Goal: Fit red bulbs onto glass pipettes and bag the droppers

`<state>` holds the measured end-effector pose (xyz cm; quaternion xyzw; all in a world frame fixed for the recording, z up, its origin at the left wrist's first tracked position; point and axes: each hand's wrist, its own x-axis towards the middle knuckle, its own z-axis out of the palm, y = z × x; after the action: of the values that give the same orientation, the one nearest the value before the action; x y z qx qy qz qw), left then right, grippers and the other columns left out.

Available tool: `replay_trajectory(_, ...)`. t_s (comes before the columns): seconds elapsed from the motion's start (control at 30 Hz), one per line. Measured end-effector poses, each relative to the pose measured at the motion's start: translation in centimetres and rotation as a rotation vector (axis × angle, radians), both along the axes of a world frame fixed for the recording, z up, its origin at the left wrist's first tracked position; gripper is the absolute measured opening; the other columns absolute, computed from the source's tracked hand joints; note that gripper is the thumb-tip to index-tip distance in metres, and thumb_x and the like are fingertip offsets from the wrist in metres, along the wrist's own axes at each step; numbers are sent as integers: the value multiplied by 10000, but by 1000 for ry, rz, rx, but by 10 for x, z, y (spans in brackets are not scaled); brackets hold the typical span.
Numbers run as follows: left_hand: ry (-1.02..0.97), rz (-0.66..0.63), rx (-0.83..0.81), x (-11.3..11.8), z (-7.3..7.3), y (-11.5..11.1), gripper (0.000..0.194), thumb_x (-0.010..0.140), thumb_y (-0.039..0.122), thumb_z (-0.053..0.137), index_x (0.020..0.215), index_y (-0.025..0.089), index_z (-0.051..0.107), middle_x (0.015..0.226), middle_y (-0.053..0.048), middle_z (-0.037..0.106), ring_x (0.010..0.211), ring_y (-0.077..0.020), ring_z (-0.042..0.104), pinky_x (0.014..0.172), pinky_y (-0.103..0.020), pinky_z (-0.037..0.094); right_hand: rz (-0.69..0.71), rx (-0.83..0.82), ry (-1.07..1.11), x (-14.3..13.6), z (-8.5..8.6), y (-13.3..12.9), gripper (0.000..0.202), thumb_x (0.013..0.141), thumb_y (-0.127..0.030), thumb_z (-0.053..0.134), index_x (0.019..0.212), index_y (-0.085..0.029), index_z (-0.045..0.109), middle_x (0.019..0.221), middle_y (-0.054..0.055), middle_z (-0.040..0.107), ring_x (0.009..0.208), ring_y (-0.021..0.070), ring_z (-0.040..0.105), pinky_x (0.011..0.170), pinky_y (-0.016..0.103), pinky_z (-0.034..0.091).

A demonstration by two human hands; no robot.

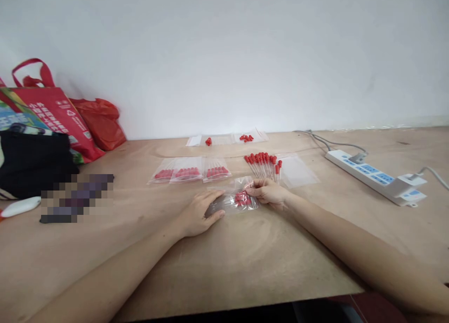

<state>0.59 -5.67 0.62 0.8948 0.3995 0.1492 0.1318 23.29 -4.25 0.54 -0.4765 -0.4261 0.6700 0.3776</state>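
Note:
A clear plastic bag [229, 203] with red-topped droppers inside lies on the table between my hands. My left hand [201, 214] rests at its left end, thumb and fingers apart. The fingers of my right hand [268, 192] pinch the bag's right end beside the red tops. Behind my right hand, loose droppers with red bulbs [261, 159] lie fanned out, next to a flat clear bag [298, 169]. Filled bags of red-topped droppers [187, 171] lie in a row behind my left hand.
Near the wall lie bags with red bulbs [246, 138] and clear tubes [221, 139]. A white power strip [372, 175] with cables is at the right. Red bags [75, 126], a black cloth [37, 161] and a blurred dark object [77, 199] are at the left.

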Motion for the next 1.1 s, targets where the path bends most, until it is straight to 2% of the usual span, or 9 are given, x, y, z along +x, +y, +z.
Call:
replay_trajectory(0.17,28,6,-2,1,3,-1,449,811,356,448,1224,189,389,1261,-71,455,1156,-226,407,961,-395,334,-49,173,-279,23,2,8,216,546,-294,672,601,-161,510,448,-66,443,376,38,323,367,180,211)
replay_trajectory(0.3,30,1,1,0,3,0,451,811,364,447,1224,193,389,1260,-70,456,1156,-224,405,965,-394,326,-451,501,-852,68,0,31,139,629,-286,581,666,-152,569,668,30,588,612,123,519,560,233,378)
replay_trajectory(0.37,24,0,0,0,2,0,448,812,369,447,1223,199,392,1259,-69,458,1158,-230,402,965,-402,324,-569,485,-1084,87,-6,42,243,646,-327,563,787,-134,606,798,88,614,740,174,549,628,262,392)
replay_trajectory(0.43,18,5,-5,0,2,0,442,812,369,446,1219,203,396,1259,-67,458,1163,-233,396,964,-408,324,-550,406,-1171,98,-11,50,355,660,-392,548,878,-120,614,847,115,622,764,193,561,634,270,396)
replay_trajectory(0.6,16,3,-5,0,2,0,430,809,369,445,1202,198,419,1247,-66,469,1162,-232,400,964,-407,329,-452,211,-1195,94,-12,54,351,663,-496,511,772,-196,657,693,60,634,639,177,570,535,258,373)
replay_trajectory(0.73,6,0,8,0,3,0,413,805,363,454,1185,204,440,1240,-58,477,1157,-231,407,961,-404,335,-472,147,-1187,88,-10,56,319,642,-491,517,654,-202,653,553,35,584,544,164,537,503,264,345)
replay_trajectory(0.83,6,-3,4,0,2,0,408,809,369,452,1185,210,441,1246,-54,472,1163,-230,401,962,-403,333,-549,140,-1040,90,-14,58,259,595,-439,565,619,-191,636,486,13,535,502,154,506,502,266,334)
replay_trajectory(0.97,9,-5,2,0,1,0,414,812,360,448,1193,201,431,1253,-61,465,1167,-225,395,968,-403,324,-697,167,-851,93,-16,62,339,553,-336,622,840,-156,600,555,7,537,516,134,491,499,246,345)
replay_trajectory(1.1,21,-4,3,0,2,0,413,815,361,446,1195,200,429,1256,-63,462,1167,-219,394,970,-402,322,-748,210,-690,89,-8,58,411,657,-277,530,1034,-127,467,596,-7,517,460,97,458,440,218,352)
